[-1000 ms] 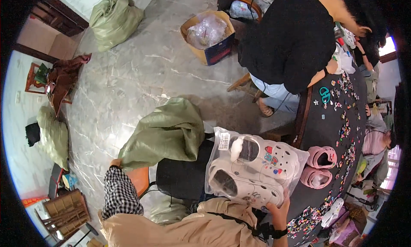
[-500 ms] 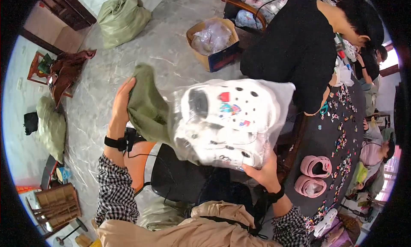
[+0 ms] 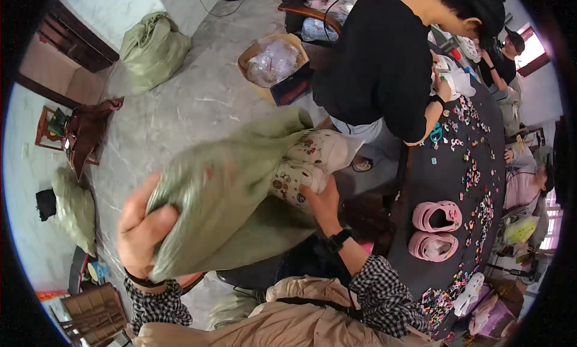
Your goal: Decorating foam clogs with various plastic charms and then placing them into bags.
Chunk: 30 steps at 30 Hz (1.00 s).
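Note:
My left hand (image 3: 143, 230) grips the edge of a green woven sack (image 3: 222, 202), which spreads across the middle of the view. My right hand (image 3: 324, 204) holds a pair of white clogs (image 3: 297, 177) in a clear plastic bag, its thumb on the nearer shoe. Small coloured charms dot the shoes. The sack covers the left part of the pair, so that end is hidden. The clear bag's loose end (image 3: 345, 147) sticks out to the right.
On the dark table (image 3: 424, 184) at right lie pink clogs (image 3: 436, 216) and many scattered charms. A person in black (image 3: 378, 64) leans over its far end. A cardboard box (image 3: 273, 67) with plastic bags stands on the floor, and a full green sack (image 3: 153, 51) sits farther back.
The bagged clogs have moved slightly left and turned, and the sack now partly covers them. My left hand has come lower and nearer, spreading the sack wider. The person in black has shifted.

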{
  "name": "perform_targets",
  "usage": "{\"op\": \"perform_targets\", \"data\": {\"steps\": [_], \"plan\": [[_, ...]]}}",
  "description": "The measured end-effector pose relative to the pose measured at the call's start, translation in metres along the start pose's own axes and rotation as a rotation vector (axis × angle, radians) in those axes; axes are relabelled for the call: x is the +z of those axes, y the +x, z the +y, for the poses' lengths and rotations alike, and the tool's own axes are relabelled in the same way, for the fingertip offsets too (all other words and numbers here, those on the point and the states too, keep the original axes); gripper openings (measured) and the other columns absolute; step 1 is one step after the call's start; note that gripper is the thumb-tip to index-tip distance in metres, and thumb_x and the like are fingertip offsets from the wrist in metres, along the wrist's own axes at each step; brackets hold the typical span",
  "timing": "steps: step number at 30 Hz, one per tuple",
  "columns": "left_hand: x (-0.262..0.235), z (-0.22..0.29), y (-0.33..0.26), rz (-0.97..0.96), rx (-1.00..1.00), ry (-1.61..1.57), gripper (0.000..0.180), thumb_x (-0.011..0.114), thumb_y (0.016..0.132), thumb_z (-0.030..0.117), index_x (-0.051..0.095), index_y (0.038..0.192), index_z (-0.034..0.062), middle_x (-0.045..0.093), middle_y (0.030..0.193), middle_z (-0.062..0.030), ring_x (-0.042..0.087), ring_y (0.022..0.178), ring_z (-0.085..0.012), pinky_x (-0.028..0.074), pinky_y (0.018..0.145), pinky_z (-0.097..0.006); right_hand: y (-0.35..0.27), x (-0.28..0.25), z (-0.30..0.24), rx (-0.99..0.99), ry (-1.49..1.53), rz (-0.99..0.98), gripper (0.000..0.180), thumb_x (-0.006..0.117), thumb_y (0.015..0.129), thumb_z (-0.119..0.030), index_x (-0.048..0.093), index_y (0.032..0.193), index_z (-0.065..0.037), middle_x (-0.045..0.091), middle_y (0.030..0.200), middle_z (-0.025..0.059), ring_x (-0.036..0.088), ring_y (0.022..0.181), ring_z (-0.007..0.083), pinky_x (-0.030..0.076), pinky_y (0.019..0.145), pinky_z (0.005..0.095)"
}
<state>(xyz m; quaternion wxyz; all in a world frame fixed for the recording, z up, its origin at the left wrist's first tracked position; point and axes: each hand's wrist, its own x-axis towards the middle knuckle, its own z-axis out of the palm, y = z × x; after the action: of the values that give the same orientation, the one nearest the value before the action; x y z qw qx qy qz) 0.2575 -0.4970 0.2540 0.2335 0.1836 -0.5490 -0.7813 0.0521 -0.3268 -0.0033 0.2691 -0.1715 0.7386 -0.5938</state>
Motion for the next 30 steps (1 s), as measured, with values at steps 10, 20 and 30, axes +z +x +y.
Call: {"op": "perform_targets", "data": {"steps": [10,20,30], "plan": [[0.026,-0.024,0.056,0.308,0.209,0.312,0.050,0.049,0.096,0.010,0.036,0.142,-0.0035,0.053,0.132,-0.0138,0.053,0.117,-0.0191,0.043,0.099,-0.031,-0.010,0.074,-0.026,-0.620,-0.613,-0.397,0.078,0.082,0.062,-0.022,0.045,0.127,0.002,0.050,0.123,0.0236,0.050,0.115,0.0416,0.045,0.094,0.0469],[-0.144,0.059,0.052,0.685,0.727,1.008,0.038,0.053,0.093,0.016,0.052,0.128,0.0020,0.060,0.120,-0.0114,0.060,0.107,-0.0230,0.049,0.093,-0.035,0.054,0.066,0.051,-0.025,-0.827,-0.742,0.071,0.064,0.084,-0.050,0.049,0.131,0.001,0.049,0.130,0.0292,0.051,0.118,0.0438,0.038,0.104,0.0458],[-0.255,-0.046,-0.095,0.787,0.268,0.277,0.043,0.053,0.091,0.018,0.054,0.130,-0.0003,0.056,0.127,-0.0074,0.051,0.116,-0.0168,0.040,0.099,-0.032,-0.015,0.117,0.027,-0.723,-0.617,-1.119,0.080,0.067,0.082,-0.043,0.033,0.146,-0.009,0.058,0.126,0.0193,0.055,0.115,0.0364,0.040,0.101,0.0382]]}}
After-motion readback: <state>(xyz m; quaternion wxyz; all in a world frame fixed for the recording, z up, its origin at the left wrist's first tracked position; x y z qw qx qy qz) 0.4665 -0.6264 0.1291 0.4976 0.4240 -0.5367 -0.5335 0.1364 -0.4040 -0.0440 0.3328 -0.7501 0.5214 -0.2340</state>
